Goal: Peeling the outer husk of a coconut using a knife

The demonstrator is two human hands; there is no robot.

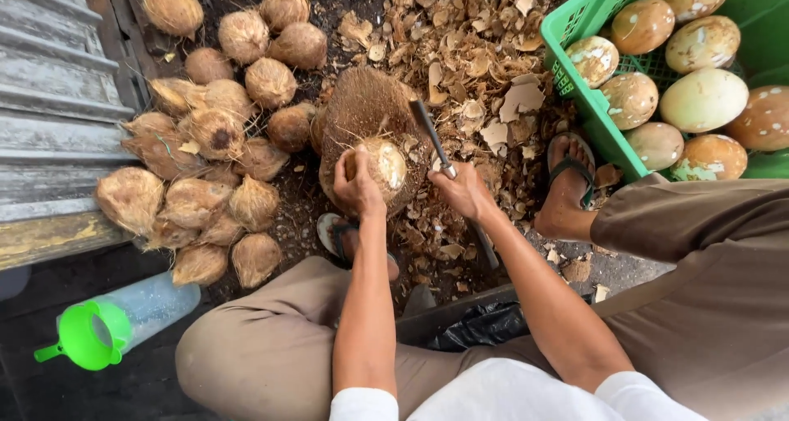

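Left hand (pixel 358 184) closed around a part-peeled coconut (pixel 385 164) held on a husk-covered block (pixel 366 108), right hand (pixel 465 192) gripping a long knife (pixel 434 145) beside it, unpeeled coconuts (pixel 205 141) piled left, green crate (pixel 588 100) of peeled ones right.

Left hand (pixel 358 182) cupped forward; right hand (pixel 465 191) fisted, fingers seemingly curled tight.

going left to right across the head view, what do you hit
green-lidded plastic jug → pile of husked coconuts → left hand on a coconut → right hand gripping a knife → sandalled foot → green crate of peeled coconuts
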